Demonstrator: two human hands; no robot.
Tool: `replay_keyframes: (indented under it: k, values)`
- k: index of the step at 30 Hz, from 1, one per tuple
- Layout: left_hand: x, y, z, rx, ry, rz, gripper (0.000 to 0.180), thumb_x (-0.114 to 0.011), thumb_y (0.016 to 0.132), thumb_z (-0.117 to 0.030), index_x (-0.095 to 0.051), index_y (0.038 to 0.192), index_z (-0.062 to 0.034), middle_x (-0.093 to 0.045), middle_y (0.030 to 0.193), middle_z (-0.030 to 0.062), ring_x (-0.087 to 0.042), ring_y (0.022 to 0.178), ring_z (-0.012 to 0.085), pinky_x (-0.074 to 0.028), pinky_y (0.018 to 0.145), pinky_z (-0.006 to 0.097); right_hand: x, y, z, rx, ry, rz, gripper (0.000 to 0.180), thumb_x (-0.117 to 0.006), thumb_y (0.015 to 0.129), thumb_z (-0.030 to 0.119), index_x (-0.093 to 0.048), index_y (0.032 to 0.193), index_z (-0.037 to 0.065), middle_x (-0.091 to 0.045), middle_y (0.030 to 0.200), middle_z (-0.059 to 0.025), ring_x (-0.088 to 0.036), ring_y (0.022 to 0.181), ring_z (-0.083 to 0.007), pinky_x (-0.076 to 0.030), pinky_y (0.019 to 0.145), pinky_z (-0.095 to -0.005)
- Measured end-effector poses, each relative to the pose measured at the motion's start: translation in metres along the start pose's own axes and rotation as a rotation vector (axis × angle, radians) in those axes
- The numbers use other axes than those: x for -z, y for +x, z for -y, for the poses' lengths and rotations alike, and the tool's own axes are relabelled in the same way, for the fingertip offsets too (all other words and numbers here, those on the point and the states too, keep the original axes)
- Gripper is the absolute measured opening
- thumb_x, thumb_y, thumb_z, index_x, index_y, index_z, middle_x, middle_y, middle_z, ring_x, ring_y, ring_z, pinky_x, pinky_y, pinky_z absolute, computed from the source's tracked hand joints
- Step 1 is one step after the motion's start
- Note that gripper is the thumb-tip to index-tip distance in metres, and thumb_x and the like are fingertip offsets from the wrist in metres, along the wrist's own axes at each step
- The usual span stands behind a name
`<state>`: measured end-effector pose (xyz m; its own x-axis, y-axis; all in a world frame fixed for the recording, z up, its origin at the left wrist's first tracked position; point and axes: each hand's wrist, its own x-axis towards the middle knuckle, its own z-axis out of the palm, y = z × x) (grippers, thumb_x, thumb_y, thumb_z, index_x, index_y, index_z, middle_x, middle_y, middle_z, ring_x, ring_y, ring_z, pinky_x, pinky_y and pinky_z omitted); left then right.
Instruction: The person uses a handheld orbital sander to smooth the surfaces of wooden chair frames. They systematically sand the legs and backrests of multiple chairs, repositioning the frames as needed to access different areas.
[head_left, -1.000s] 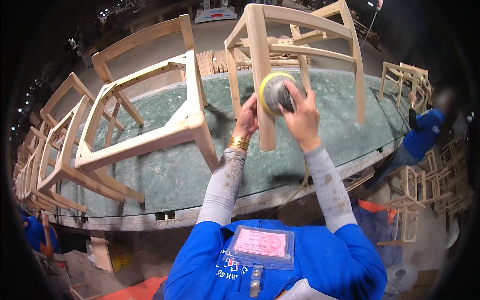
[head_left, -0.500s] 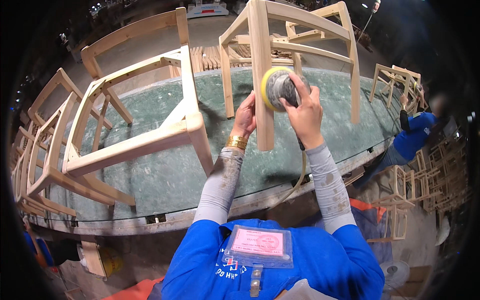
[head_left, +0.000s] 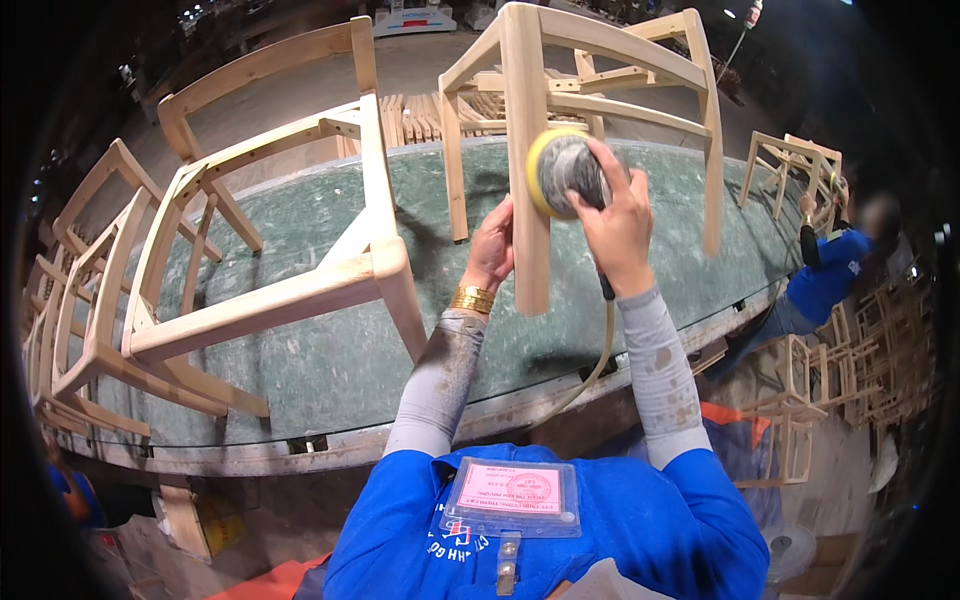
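Note:
A bare wooden chair frame stands tilted in front of me, one leg reaching down toward me. My left hand grips that leg from its left side; part of the fingers is hidden behind the wood. Wrapped round a grey, dusty orbital sander, my right hand keeps the yellow pad against the leg's right side. A pale hose trails from the sander down over the table's near edge.
The green worktable carries a second chair frame at left, with more frames beyond it. At far right a co-worker in blue handles another chair frame. Stacked frames fill the right floor.
The sander and my right hand have shifted slightly right and stay at the leg. The leg's lower end sits slightly nearer me. My left hand keeps its place.

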<state>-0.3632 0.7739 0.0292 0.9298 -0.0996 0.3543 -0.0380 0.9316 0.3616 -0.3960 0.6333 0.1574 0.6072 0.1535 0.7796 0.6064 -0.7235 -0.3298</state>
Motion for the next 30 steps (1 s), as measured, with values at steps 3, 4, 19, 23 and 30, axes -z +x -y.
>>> replay_keyframes:
  k: [3, 4, 19, 23, 30]
  values:
    - [-0.001, 0.002, -0.003, -0.008, -0.006, 0.002, 0.037, -0.042, 0.099, -0.022, -0.045, 0.130, -0.0018, -0.057, 0.120, 0.0076, -0.057, 0.105, 0.0162, -0.046, 0.092, 0.031, -0.004, -0.002, 0.003, 0.073, 0.033, -0.037, 0.067, -0.077, 0.066, 0.012, -0.051, 0.126, 0.030, -0.051, 0.101, -0.0173, -0.061, 0.083, -0.0375, -0.052, 0.070, -0.0432]
    - [-0.004, 0.001, 0.000, 0.004, -0.007, 0.008, 0.037, -0.042, 0.099, -0.022, -0.045, 0.130, -0.0018, -0.057, 0.119, 0.0076, -0.057, 0.105, 0.0161, -0.046, 0.091, 0.031, -0.004, 0.005, 0.004, 0.040, 0.018, -0.036, 0.067, -0.077, 0.067, 0.012, -0.052, 0.126, 0.029, -0.051, 0.100, -0.0175, -0.061, 0.083, -0.0375, -0.052, 0.070, -0.0434]
    - [0.000, 0.007, -0.005, 0.024, -0.063, -0.008, 0.032, -0.044, 0.098, -0.023, -0.051, 0.123, -0.0030, -0.061, 0.110, 0.0067, -0.060, 0.098, 0.0149, -0.050, 0.085, 0.029, 0.030, -0.151, -0.103, -0.444, 0.017, 0.399, 0.076, -0.081, 0.059, 0.013, -0.052, 0.128, 0.024, -0.060, 0.098, -0.0169, -0.059, 0.092, -0.0348, -0.048, 0.083, -0.0420]
    - [-0.001, 0.007, -0.003, 0.034, -0.075, -0.006, 0.029, -0.044, 0.098, -0.022, -0.053, 0.120, -0.0051, -0.063, 0.108, 0.0060, -0.060, 0.098, 0.0160, -0.049, 0.086, 0.031, -0.011, -0.187, -0.128, -0.590, -0.172, 0.489, 0.082, -0.080, 0.061, 0.018, -0.044, 0.134, 0.031, -0.056, 0.100, -0.0196, -0.057, 0.095, -0.0396, -0.047, 0.082, -0.0462]
    - [0.002, 0.008, -0.009, 0.034, -0.031, -0.012, 0.030, -0.043, 0.098, -0.022, -0.053, 0.120, -0.0033, -0.063, 0.108, 0.0086, -0.061, 0.099, 0.0183, -0.049, 0.087, 0.033, -0.070, -0.220, -0.137, -0.709, -0.214, 0.599, 0.078, -0.076, 0.070, 0.020, -0.037, 0.136, 0.033, -0.051, 0.109, -0.0223, -0.057, 0.097, -0.0459, -0.048, 0.083, -0.0494]
